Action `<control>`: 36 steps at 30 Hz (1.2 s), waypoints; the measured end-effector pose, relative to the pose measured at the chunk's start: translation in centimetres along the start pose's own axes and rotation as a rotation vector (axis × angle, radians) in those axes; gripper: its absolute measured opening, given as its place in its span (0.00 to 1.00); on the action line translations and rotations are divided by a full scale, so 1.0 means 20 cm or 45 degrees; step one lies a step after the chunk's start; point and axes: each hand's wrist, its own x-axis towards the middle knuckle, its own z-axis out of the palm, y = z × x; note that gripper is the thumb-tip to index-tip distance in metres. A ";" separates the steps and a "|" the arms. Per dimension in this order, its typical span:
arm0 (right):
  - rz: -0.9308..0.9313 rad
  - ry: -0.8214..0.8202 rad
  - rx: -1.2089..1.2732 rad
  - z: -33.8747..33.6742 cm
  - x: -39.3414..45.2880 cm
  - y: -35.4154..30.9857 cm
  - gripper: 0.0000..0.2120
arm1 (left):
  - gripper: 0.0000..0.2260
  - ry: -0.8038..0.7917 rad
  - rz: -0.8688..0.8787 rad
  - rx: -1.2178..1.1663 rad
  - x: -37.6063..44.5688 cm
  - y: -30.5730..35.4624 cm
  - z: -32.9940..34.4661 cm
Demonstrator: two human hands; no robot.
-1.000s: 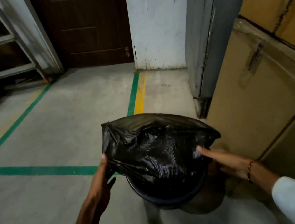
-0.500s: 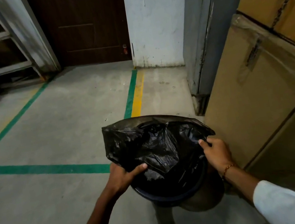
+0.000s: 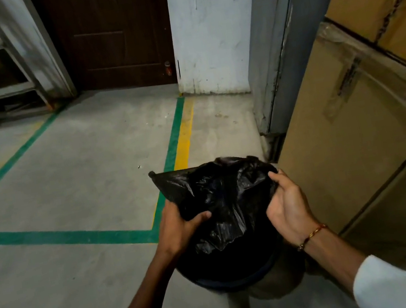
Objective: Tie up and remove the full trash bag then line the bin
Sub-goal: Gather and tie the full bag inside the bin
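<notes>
Both hands are gathering the black trash bag (image 3: 220,199) above the bin (image 3: 233,277): left hand (image 3: 179,225) pinching its left edge, right hand (image 3: 285,202) gripping the right, probably readying a knot.

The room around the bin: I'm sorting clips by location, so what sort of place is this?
Probably a storeroom or warehouse corner: bare concrete floor with painted green line markings, and stacked cardboard boxes beside the bin.
</notes>
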 end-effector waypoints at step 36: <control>-0.730 -0.567 -1.954 0.42 0.01 -0.01 0.02 | 0.27 -0.126 -0.199 -0.705 0.04 0.04 -0.21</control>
